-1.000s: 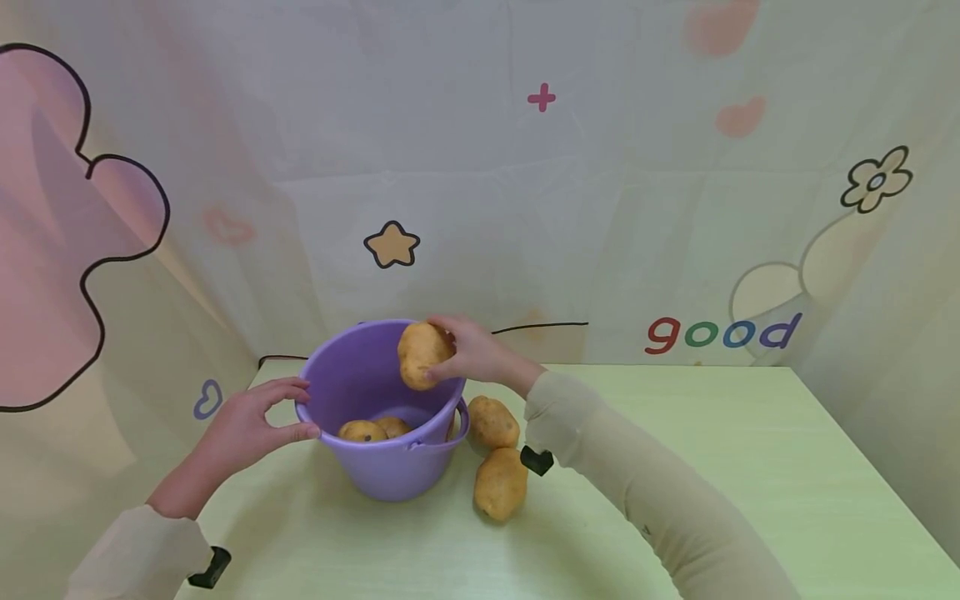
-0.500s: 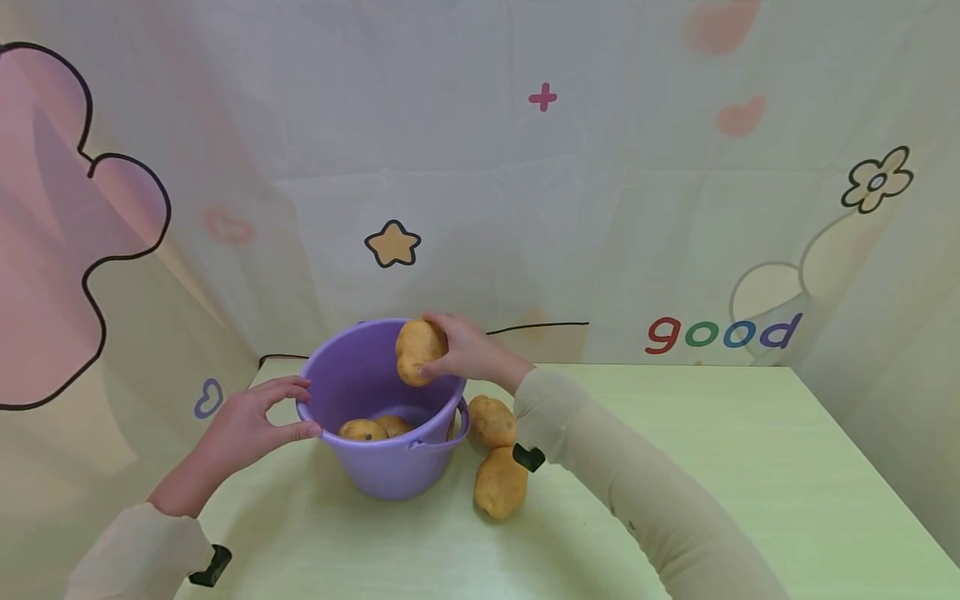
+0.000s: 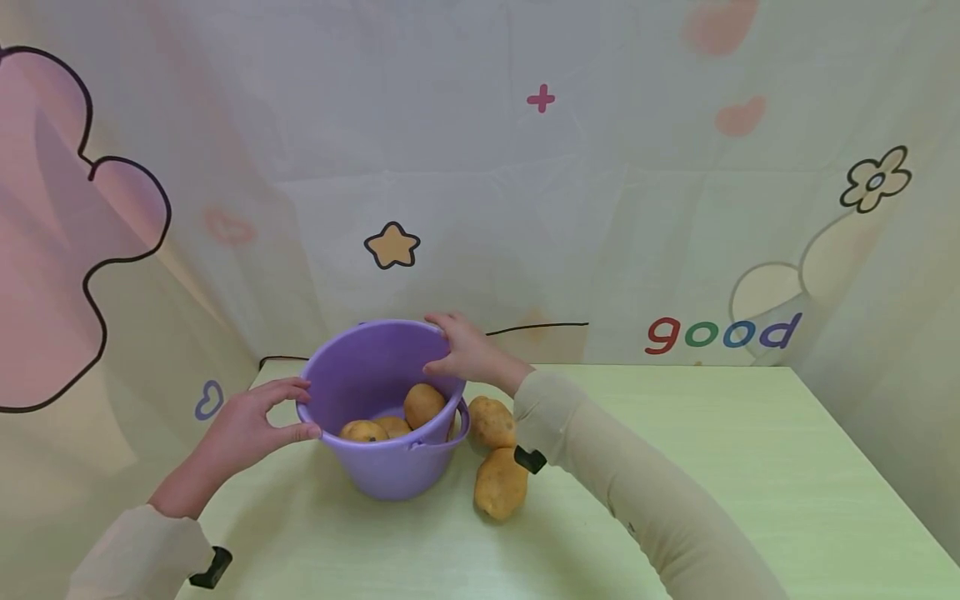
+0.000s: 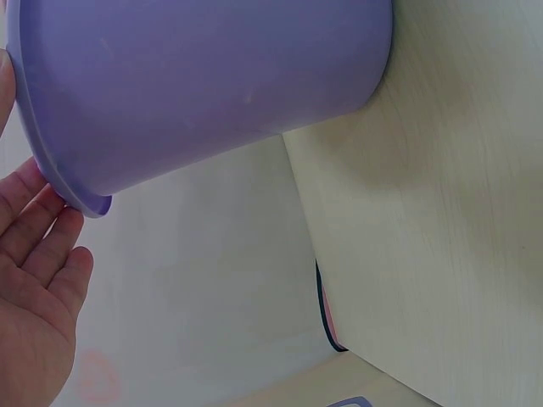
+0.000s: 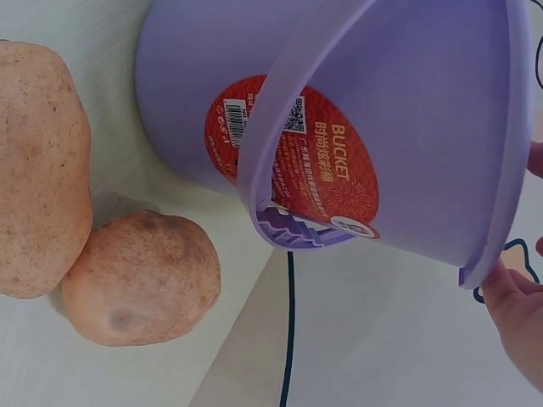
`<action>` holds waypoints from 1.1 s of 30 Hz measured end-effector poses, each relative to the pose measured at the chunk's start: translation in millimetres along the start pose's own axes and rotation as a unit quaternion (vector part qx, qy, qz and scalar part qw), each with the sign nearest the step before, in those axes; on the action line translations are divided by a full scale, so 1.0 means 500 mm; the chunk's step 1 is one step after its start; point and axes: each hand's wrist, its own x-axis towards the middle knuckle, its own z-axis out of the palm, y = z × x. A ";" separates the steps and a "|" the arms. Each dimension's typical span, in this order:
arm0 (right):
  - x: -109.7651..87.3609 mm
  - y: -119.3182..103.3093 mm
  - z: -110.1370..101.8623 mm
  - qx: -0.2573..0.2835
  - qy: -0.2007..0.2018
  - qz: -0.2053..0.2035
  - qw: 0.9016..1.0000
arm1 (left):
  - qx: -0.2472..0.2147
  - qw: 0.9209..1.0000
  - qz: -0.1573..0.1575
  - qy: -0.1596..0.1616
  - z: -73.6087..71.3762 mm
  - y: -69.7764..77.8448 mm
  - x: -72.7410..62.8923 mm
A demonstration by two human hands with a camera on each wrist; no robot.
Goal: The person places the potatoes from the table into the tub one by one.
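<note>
Left of centre, low in the head view, see the purple bucket [image 3: 393,468] standing on the pale table [image 3: 720,467]; inside it, the right-hand potato [image 3: 424,406] close to the inner right wall, and at its left 2 lower potatoes [image 3: 363,431], partly cut off by the near rim. Just right of the bucket, 2 loose potatoes [image 3: 501,485] on the table, touching or nearly so. At the bucket's left edge, find the left hand [image 3: 251,425] with fingertips hooked over the rim and thumb set apart along it, a light steadying hold by the look of it. At the bucket's upper right edge, find the right hand [image 3: 472,354] with thumb and fingers spread and nothing between them, above the right-hand potato and apart from it. Expect each potato to feel firm, solid and fairly heavy, dry rather than slippery, but liable to roll or bruise after a drop. Best taken from above across the narrower middle, thumb opposite fingers. Judge the bucket light, slightly springy plastic, apt to shift under a knock; better held at 2 opposite points of the rim, or by the handle [image 5: 284,85], crossing in front of a red label [image 5: 335,186] at the centre of the right wrist view
</note>
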 end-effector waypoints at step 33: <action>-0.068 0.054 -0.032 0.105 0.076 -0.072 0.989 | -0.003 1.000 -0.004 0.002 0.001 -0.001 -0.002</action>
